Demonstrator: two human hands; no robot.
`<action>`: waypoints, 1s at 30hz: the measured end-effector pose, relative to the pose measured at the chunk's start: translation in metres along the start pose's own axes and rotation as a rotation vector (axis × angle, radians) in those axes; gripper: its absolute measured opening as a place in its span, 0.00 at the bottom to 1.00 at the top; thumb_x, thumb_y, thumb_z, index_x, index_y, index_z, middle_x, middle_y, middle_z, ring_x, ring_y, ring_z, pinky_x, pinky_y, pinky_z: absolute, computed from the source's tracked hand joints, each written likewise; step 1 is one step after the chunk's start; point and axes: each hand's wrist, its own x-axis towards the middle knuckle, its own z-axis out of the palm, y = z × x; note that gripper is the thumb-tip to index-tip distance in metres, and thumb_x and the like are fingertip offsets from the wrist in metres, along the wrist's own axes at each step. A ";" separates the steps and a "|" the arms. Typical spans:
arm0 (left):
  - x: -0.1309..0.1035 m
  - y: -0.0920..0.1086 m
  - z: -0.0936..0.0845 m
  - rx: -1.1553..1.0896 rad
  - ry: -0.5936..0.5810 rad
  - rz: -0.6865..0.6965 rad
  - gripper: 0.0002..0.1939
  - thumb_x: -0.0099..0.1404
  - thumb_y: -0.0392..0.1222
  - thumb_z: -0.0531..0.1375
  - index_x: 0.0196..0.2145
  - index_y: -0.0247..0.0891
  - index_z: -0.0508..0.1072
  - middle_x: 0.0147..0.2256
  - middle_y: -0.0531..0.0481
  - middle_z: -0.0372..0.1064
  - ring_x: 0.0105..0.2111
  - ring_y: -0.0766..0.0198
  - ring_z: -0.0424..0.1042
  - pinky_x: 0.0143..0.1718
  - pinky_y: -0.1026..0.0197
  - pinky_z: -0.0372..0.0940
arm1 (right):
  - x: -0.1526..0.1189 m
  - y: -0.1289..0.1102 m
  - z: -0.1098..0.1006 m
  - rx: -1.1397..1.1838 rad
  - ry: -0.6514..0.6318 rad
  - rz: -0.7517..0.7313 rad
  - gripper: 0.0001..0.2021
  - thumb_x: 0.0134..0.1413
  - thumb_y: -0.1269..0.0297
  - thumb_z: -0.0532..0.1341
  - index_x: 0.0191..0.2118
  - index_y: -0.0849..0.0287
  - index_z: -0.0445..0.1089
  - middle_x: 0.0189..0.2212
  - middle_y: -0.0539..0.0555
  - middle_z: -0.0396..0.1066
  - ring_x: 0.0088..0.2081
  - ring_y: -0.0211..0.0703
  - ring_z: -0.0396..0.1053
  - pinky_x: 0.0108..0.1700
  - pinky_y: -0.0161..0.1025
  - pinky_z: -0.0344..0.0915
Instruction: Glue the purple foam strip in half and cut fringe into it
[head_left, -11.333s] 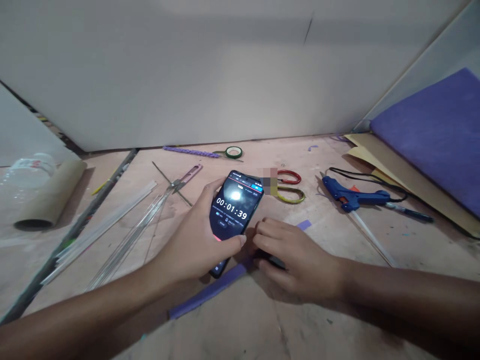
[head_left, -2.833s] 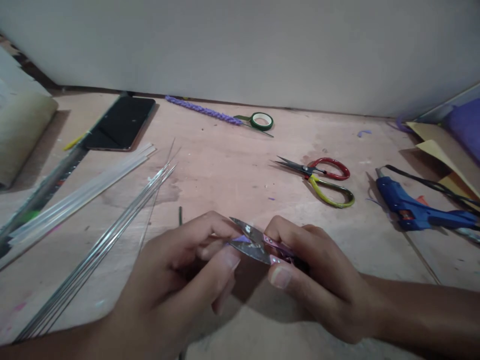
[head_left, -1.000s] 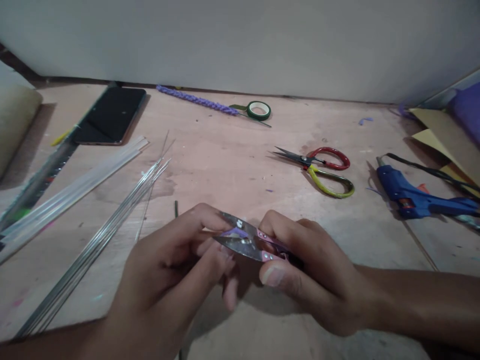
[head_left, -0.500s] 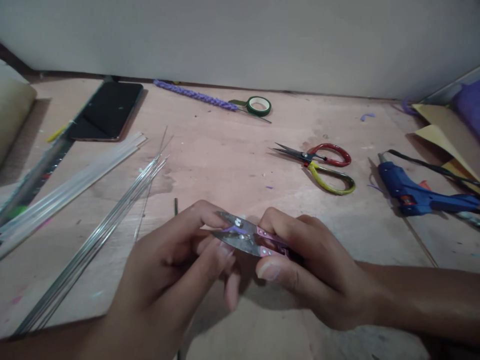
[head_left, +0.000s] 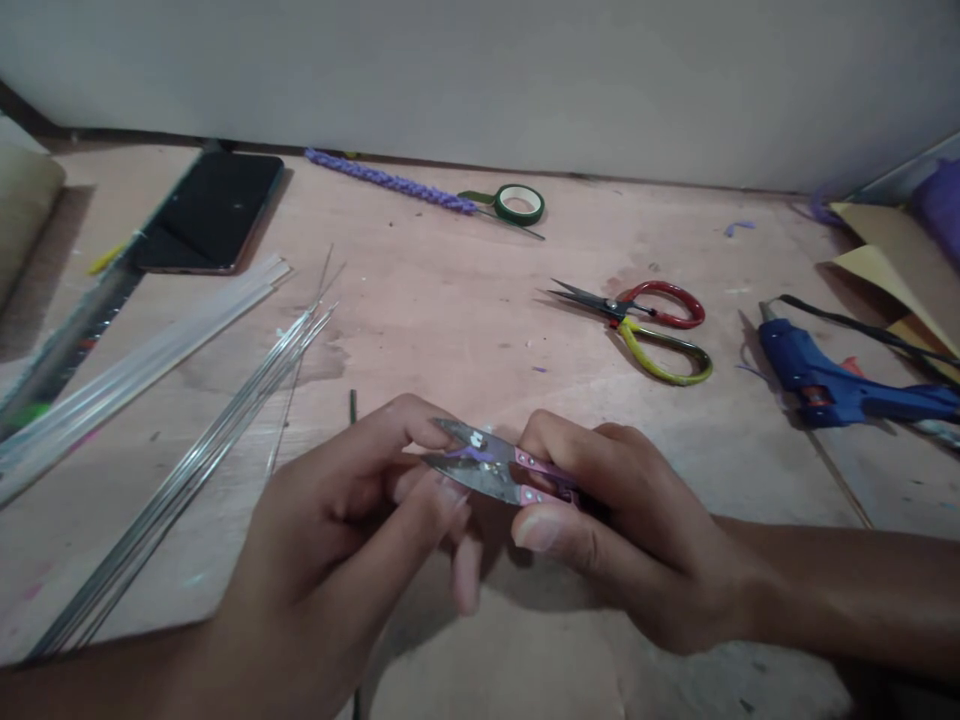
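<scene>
Pink-handled thread snips [head_left: 487, 475] are gripped between the thumb and fingers of my right hand [head_left: 615, 530]. Their blades point left and stand slightly apart, with a small purple strip [head_left: 469, 453] between them. My left hand [head_left: 352, 530] is closed, its thumb and forefinger pinching at the strip right by the blade tips. Most of what those fingers hold is hidden. A thin dark green stem [head_left: 353, 405] shows beyond the left hand, and a similar dark piece shows below it; whether they join is hidden.
Red-and-yellow-handled scissors [head_left: 615, 308] and a blue glue gun [head_left: 817, 380] lie to the right. Green tape [head_left: 519, 205] and a purple braided stem [head_left: 390, 182] lie at the back. Left are a phone [head_left: 214, 212], glue sticks [head_left: 150, 370] and metal wires [head_left: 202, 460].
The view has shifted very slightly. Both hands and the snips keep nearly the same pose, and the purple strip between the blades looks a little smaller.
</scene>
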 end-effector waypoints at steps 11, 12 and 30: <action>0.001 0.001 -0.003 0.019 -0.025 0.014 0.17 0.79 0.61 0.73 0.37 0.47 0.87 0.22 0.57 0.78 0.21 0.69 0.75 0.27 0.70 0.71 | -0.001 -0.001 -0.001 -0.075 -0.003 0.019 0.14 0.80 0.58 0.67 0.40 0.56 0.68 0.25 0.44 0.70 0.25 0.32 0.64 0.26 0.31 0.58; 0.001 0.001 -0.003 0.014 -0.026 0.011 0.17 0.79 0.60 0.73 0.37 0.47 0.87 0.21 0.57 0.78 0.21 0.69 0.75 0.27 0.70 0.71 | -0.001 -0.001 0.000 -0.072 -0.004 0.025 0.14 0.80 0.58 0.67 0.40 0.55 0.68 0.25 0.44 0.70 0.25 0.33 0.63 0.26 0.32 0.57; 0.000 -0.005 -0.005 0.214 0.161 -0.036 0.15 0.76 0.52 0.64 0.34 0.43 0.79 0.17 0.61 0.58 0.15 0.70 0.55 0.15 0.71 0.51 | 0.065 0.005 -0.066 -0.654 0.187 0.044 0.29 0.71 0.63 0.63 0.75 0.56 0.68 0.69 0.63 0.76 0.56 0.53 0.80 0.54 0.47 0.77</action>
